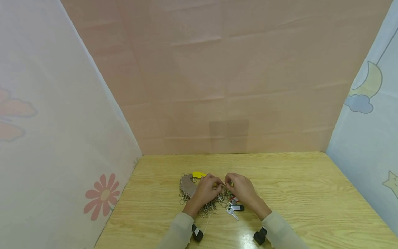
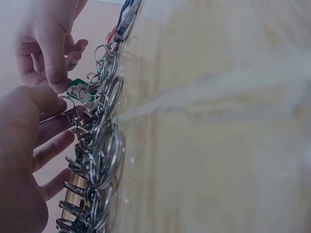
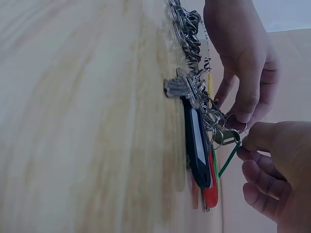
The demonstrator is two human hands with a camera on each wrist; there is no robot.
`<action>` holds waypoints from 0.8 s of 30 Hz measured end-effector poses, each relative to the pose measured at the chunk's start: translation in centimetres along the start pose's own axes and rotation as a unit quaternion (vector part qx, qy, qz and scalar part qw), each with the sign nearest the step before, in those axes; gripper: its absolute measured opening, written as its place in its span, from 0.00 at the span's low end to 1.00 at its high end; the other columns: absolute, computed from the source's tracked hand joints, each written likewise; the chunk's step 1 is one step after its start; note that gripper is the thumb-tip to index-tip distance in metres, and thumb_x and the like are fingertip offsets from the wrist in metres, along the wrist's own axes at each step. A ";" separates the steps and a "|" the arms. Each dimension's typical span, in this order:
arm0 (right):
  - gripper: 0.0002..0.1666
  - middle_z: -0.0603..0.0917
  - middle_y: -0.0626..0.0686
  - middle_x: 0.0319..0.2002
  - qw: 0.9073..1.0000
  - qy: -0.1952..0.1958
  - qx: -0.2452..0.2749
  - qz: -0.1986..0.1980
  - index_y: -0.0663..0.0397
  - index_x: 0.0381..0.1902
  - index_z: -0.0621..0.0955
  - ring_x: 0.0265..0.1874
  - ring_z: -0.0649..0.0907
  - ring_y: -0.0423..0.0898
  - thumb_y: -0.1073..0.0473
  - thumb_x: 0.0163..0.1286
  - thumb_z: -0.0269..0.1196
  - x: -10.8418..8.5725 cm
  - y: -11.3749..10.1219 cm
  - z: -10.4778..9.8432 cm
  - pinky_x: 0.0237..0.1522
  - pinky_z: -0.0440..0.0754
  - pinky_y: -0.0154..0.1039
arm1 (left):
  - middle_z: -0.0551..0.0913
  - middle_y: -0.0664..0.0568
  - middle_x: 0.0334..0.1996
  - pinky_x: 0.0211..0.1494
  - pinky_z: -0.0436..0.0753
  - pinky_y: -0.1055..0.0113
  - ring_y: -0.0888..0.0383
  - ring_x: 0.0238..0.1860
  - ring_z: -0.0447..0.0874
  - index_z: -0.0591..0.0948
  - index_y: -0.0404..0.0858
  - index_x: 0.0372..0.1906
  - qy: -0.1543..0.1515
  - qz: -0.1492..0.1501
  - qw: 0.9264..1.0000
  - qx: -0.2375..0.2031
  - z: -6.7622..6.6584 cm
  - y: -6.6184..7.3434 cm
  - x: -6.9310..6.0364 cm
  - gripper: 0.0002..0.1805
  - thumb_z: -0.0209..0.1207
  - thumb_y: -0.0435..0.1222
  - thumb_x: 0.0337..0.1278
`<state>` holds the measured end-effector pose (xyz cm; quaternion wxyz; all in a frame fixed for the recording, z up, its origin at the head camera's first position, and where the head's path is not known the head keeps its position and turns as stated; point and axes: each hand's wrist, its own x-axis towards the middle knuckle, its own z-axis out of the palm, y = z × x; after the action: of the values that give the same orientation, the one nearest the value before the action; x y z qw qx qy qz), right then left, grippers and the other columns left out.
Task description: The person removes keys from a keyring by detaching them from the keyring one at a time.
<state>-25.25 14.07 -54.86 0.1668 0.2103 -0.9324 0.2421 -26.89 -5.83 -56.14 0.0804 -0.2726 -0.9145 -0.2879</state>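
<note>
My left hand [image 1: 206,189] pinches a metal key ring [image 2: 68,103] between thumb and forefinger, its other fingers spread loosely. Facing it, my right hand [image 1: 244,188] has thumb and forefinger together on the same small group of rings, beside a green key tag [image 3: 230,159]. Beneath both hands is a cluster of split rings with small clasps [image 2: 104,155]. A grey-brown curved piece [image 1: 187,185] edged with rings lies partly under the left hand. Below the right hand are a red key tag [image 3: 210,182], a black key tag [image 1: 238,208] and a silver key [image 1: 232,212].
A yellow tag [image 1: 198,174] lies at the back of the curved piece. Everything rests on a wood-grain table [image 1: 149,207]. A pinkish sheet [image 1: 233,76] hangs behind it, with printed white sheets on both sides. Black wrist cameras [image 1: 197,233] hang under both sleeves.
</note>
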 end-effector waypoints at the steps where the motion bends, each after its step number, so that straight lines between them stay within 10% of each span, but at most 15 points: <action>1: 0.10 0.86 0.40 0.32 1.000 0.001 -0.001 -0.001 0.42 0.34 0.83 0.22 0.74 0.31 0.62 0.68 0.74 0.0 -0.1 0.0 0.24 0.71 0.29 | 0.90 0.62 0.42 0.59 0.79 0.56 0.62 0.50 0.82 0.92 0.50 0.45 0.000 -0.002 1.000 -0.008 0.0 0.0 0.0 0.06 0.65 0.40 0.74; 24: 0.14 0.82 0.37 0.32 0.996 0.036 -0.012 -0.085 0.39 0.34 0.83 0.24 0.75 0.29 0.59 0.63 0.79 0.0 0.2 0.6 0.24 0.72 0.27 | 0.90 0.61 0.40 0.44 0.77 0.71 0.66 0.41 0.76 0.92 0.50 0.43 0.016 -0.008 0.999 -0.049 0.0 -0.2 -0.1 0.08 0.63 0.41 0.77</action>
<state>-25.48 13.92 -55.39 0.2224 0.2775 -0.9076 0.2233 -26.87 -6.02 -56.24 0.0796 -0.2645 -0.9000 -0.3372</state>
